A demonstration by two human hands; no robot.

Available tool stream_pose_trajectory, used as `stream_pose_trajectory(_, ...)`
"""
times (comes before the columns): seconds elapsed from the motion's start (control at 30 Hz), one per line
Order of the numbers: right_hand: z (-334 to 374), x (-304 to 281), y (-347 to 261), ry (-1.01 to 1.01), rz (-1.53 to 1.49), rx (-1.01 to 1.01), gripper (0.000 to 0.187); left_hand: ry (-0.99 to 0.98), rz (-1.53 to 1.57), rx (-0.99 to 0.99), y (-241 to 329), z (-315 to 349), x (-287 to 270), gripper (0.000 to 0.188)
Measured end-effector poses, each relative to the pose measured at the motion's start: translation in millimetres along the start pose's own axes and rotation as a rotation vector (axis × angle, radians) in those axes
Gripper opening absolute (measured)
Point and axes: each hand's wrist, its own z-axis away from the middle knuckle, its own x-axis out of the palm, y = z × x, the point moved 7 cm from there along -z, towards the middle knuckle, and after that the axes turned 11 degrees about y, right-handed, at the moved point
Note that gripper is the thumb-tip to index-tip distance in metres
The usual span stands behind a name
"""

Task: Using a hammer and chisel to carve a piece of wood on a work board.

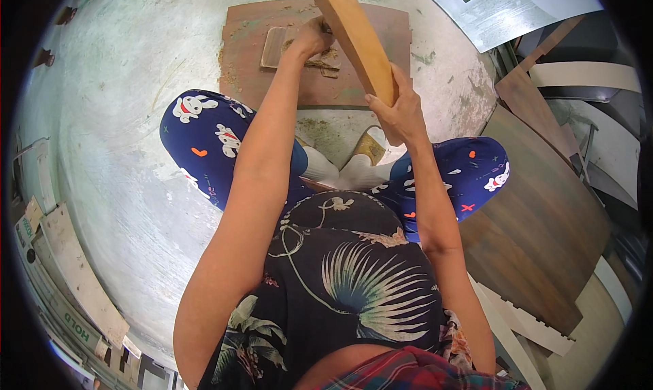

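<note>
My right hand (401, 111) is wrapped round the near end of a long, slightly curved yellow-brown wooden piece (355, 40). It is raised and tilted, with its far end up and to the left. My left hand (313, 39) is beside this piece, its fingers curled and partly hidden; a bit of something dark shows at them, too small to name. Under and beside that hand, a small wooden board (275, 46) with rounded corners lies on a larger reddish-brown board (245, 84). Shavings and a broken strip of wood (330, 71) are scattered there.
My bent legs in blue patterned trousers (204, 128) flank the board on the pale floor (122, 152). On the right lie a large brown panel (537, 213) and several stacked offcuts (585, 76). Along the left stand long strips and boards (81, 274).
</note>
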Motion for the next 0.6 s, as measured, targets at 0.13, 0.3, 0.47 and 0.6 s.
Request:
stream_pose_trajectory(0.13, 0.7, -2.6, -1.0, 0.006, -0.097, 0.06, 0.071, -0.182, 0.059, -0.135, 12.2, 5.7, -1.4, 0.022)
stream_pose_trajectory(0.3, 0.6, -1.0, -1.9, 0.009, -0.06, 0.009, 0.07, -0.147, 0.103, -0.107, -18.2, -8.7, 3.5, 0.024)
stream_pose_trajectory(0.47, -1.4, -4.7, -2.4, 0.059, -0.151, 0.033, 0.071, -0.048, 0.171, -0.066, -21.7, -11.9, 6.1, 0.026)
stream_pose_trajectory(0.6, -1.1, -0.7, 2.3, 0.013, -0.054, 0.029, 0.072, 0.052, 0.141, -0.026, -21.8, -3.9, 2.5, 0.025)
